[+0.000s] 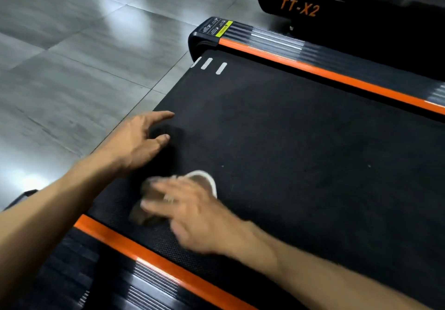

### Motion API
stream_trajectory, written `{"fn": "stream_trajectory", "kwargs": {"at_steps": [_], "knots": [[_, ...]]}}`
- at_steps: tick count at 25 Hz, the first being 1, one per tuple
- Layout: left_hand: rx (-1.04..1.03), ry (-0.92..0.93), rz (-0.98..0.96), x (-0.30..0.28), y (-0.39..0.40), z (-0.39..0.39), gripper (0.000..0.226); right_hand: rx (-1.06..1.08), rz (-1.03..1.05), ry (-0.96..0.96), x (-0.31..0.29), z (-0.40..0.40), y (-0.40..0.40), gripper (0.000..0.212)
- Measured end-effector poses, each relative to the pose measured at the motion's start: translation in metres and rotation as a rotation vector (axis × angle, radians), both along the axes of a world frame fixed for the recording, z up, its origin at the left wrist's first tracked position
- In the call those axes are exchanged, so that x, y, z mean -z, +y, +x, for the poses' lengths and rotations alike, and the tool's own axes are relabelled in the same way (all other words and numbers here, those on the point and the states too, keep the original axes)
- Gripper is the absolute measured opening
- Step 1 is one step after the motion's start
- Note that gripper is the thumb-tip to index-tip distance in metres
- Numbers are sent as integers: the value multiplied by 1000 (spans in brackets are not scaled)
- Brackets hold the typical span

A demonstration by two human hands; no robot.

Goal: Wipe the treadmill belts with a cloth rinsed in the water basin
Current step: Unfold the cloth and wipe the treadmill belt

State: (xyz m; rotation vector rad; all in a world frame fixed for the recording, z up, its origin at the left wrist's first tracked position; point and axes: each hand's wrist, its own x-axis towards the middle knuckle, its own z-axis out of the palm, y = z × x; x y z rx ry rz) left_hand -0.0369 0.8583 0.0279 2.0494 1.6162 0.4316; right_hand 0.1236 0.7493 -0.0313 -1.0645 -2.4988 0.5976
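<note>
A gym or fitness room, to judge by the machines. Under the right hand point(192, 213) and left hand point(134, 141), a black treadmill belt point(301, 141) flanked by orange side rails point(337, 76) with ribbed footboards; beyond both hands, a second black machine point(337, 4) lettered "TT-X2" in orange. Left of the left hand, a floor point(72, 57) of large glossy grey tiles reflecting overhead light.

open black belt point(301, 141) ahead, hemmed by orange side rails point(337, 76); second treadmill point(349, 6) beyond
</note>
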Motion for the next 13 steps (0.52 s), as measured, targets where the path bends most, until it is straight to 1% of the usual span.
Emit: {"fn": "stream_trajectory", "kwargs": {"at_steps": [2,3,4,5,6,8,10,11,12,13], "knots": [[25,9,-15,2,1,8,50,-193,-12,-34,2,19,-16,60],[53,7,-25,4,1,14,50,-200,15,-36,2,35,-7,60],[86,14,-25,7,1,19,52,-162,40,-36,4,51,9,58],[112,42,-19,8,-1,24,52,-69,56,-38,3,70,30,57],[122,70,-11,9,0,28,49,67,85,-26,3,93,56,58],[95,75,-31,8,3,31,45,444,103,3,-3,146,104,57],[68,39,-54,6,2,29,44,820,49,-22,-10,189,132,51],[76,45,-58,3,-2,27,44,917,14,-30,-10,196,139,50],[93,56,-61,2,-7,26,44,959,-4,-32,-10,193,141,50],[109,73,-69,1,-14,24,44,953,-12,-29,-12,179,137,50]]}}
